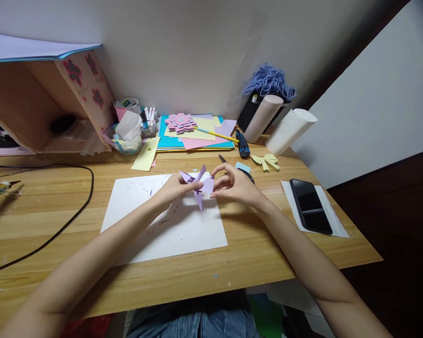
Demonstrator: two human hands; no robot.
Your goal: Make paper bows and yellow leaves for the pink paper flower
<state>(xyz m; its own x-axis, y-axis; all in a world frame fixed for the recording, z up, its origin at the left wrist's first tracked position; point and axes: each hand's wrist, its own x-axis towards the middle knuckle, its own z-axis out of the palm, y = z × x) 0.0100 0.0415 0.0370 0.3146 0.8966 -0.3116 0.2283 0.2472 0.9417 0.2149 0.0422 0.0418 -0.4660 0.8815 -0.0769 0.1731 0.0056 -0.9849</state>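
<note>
A folded purple paper piece point(199, 184) with several pointed flaps is held up between my two hands, over a white sheet point(137, 230) marked with small dark specks. My left hand point(174, 188) pinches its left and middle part, thumb on top. On the other side, my right hand point(234, 184) has thumb and fingers closed about the broad right-hand flap. Behind my right hand lies a pair of scissors point(247, 175), partly hidden, beside a small light-blue paper piece point(242, 166).
At the back stand a pen holder point(149, 123), a paper stack point(195, 143) with a pink paper flower point(181, 123), a blue utility knife point(243, 145) and a white roll point(291, 131). A yellow paper bow point(265, 162) and a phone point(310, 205) lie right. A black cable point(66, 224) curves left.
</note>
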